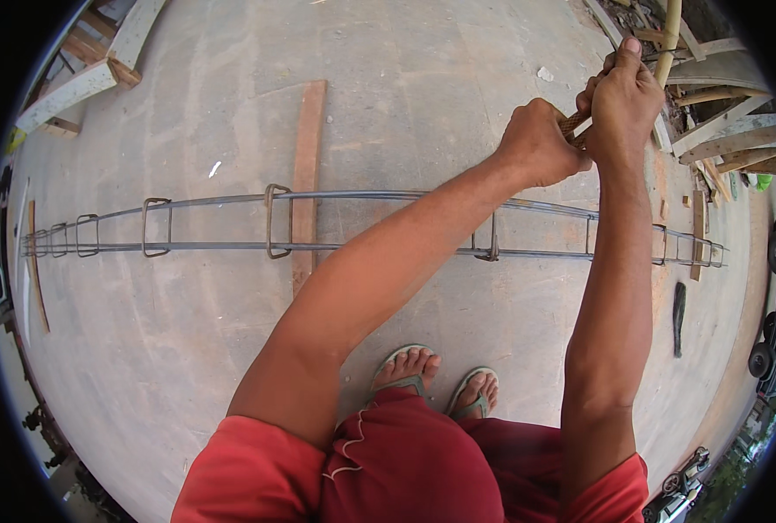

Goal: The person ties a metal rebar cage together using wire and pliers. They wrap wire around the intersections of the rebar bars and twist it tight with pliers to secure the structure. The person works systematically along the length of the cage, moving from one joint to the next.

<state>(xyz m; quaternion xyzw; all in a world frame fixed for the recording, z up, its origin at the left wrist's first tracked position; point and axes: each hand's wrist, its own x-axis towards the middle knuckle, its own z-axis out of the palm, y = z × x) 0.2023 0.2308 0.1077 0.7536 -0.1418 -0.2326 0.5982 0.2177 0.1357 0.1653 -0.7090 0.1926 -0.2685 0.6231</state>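
My left hand (538, 146) and my right hand (625, 106) are raised close together at the upper right, both closed. Between them shows a short stretch of a rust-brown, ribbed bundle (571, 126), gripped by both; its kind is mostly hidden by the fingers. My right thumb points up along the top of the grip. Below my arms a long, narrow rebar cage (222, 247) runs from left to right, with thin grey bars and rusty rectangular stirrups (278, 221) spaced along it. My left forearm covers part of its middle.
A reddish wooden plank (308, 139) lies crosswise under the cage; another piece of wood (698, 227) is under its right end. Timber frames (78, 87) stand upper left, scrap wood (736, 131) upper right. A yellowish pole (669, 44) rises beyond my right hand. Vehicles (775, 340) are at the right.
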